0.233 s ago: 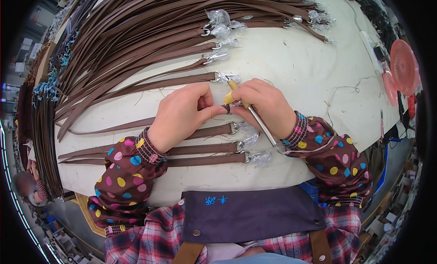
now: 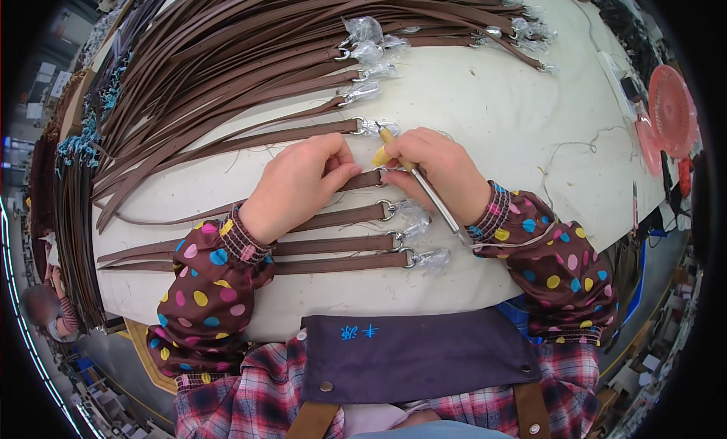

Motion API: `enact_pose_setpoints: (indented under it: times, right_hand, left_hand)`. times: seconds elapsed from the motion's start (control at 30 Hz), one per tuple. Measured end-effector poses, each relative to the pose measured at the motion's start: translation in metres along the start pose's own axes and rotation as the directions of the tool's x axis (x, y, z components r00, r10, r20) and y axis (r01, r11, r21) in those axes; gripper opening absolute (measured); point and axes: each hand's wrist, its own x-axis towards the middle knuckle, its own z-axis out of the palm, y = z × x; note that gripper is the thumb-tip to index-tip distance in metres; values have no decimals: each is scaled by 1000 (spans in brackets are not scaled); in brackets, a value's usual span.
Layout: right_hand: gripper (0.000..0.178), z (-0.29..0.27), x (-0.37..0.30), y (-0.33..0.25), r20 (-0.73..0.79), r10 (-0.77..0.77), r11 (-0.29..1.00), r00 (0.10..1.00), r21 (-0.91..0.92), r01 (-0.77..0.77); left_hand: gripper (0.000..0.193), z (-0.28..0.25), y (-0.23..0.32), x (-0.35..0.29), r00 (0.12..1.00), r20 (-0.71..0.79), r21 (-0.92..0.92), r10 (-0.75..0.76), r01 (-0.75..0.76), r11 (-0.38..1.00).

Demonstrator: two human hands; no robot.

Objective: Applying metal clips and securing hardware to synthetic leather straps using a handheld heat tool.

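My right hand [image 2: 443, 170] grips a pen-like tool [image 2: 437, 204] resembling a soldering iron, with a yellow grip, metal shaft and thin cable. Its dark tip points away from me. The right thumb touches the ringed end of a brown strap [image 2: 363, 180]. Just left of that end, my left hand [image 2: 303, 183] is closed in a pinch above the strap; whatever its fingertips hold is too small to make out. Nearer me lie more brown straps [image 2: 341, 246] with metal rings and plastic-wrapped clasps [image 2: 433, 261]. Another wrapped clasp [image 2: 376, 128] lies beyond the tool tip.
A large pile of brown straps [image 2: 250, 41] covers the far left of the pale table [image 2: 485, 98]. Straps tied with blue cords [image 2: 76, 147] hang at its left edge. A pink plastic basket [image 2: 672, 112] stands at right. Loose threads and a cable cross the tabletop.
My left thumb has moved up and left off the strap's end, uncovering more of it. My right hand has shifted only slightly, still with the tool.
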Motion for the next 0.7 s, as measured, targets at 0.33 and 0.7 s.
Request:
enact_pose_setpoints:
  times: [0.33,0.7]
  right_hand:
    - [24,0,-1,1,18,47,998,999,35,-48]
    - [22,-5,2,4,43,39,999,998,-3,-38]
  left_hand:
    - [16,0,6,-11,968,-45,130,246,-239,962]
    - [31,9,-9,-24,865,-116,480,489,-382,789]
